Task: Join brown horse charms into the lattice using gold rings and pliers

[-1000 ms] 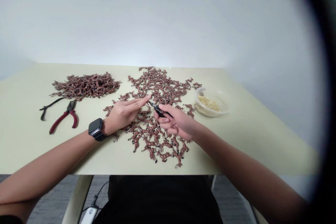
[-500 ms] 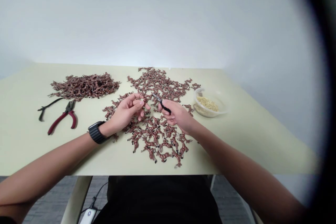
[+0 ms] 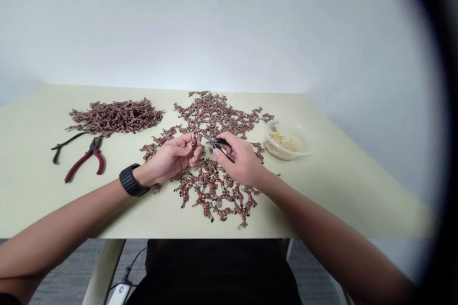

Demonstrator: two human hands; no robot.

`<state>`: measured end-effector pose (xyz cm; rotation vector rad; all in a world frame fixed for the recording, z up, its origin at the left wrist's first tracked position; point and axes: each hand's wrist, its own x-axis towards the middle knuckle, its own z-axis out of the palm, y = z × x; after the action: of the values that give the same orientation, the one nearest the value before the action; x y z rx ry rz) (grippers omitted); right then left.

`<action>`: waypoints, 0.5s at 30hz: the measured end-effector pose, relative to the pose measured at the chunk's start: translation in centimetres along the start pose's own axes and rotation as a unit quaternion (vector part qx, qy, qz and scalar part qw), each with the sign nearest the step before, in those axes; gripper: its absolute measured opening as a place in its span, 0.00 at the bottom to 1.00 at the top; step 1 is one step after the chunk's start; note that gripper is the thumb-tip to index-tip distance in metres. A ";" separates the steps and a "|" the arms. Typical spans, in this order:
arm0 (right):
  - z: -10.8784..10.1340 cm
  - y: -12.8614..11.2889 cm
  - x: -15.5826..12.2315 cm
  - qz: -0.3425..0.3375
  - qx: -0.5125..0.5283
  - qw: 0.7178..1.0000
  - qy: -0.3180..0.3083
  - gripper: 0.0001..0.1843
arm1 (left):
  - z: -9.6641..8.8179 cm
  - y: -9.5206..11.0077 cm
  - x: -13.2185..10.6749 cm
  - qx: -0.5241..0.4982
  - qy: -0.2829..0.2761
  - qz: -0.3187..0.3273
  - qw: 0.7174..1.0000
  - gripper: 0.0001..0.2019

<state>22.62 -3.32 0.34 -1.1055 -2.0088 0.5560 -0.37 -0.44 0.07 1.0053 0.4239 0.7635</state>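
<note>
A tiny brown plastic horse [image 3: 194, 143] is pinched in the curled fingers of my left hand [image 3: 171, 157], over the middle of the table. My right hand [image 3: 241, 164] grips black-handled snips [image 3: 216, 142], their tips just beside the horse; I can't tell if they touch. Only this one is in my hand. A wide spread of horses [image 3: 211, 114] lies under and beyond my hands, and a denser heap of horses [image 3: 116, 116] lies far left. A clear bowl [image 3: 286, 155] of pale grains [image 3: 282, 141] sits right, and red-handled pliers [image 3: 86, 164] lie left.
</note>
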 end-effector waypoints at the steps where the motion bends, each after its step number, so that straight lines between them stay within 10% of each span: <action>1: 0.0 0.0 0.0 -0.015 -0.009 1.000 -0.002 0.12 | 0.1 0.0 -0.1 -0.010 -0.007 -0.006 1.000 0.01; 15: 0.0 0.7 0.0 -0.070 -0.017 0.997 -0.020 0.14 | 0.9 0.7 -0.5 -0.091 -0.037 -0.040 0.994 0.02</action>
<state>22.97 -2.92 -0.10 -0.9716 -2.1187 0.4766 -0.36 -1.13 1.08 0.8388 0.3227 0.6770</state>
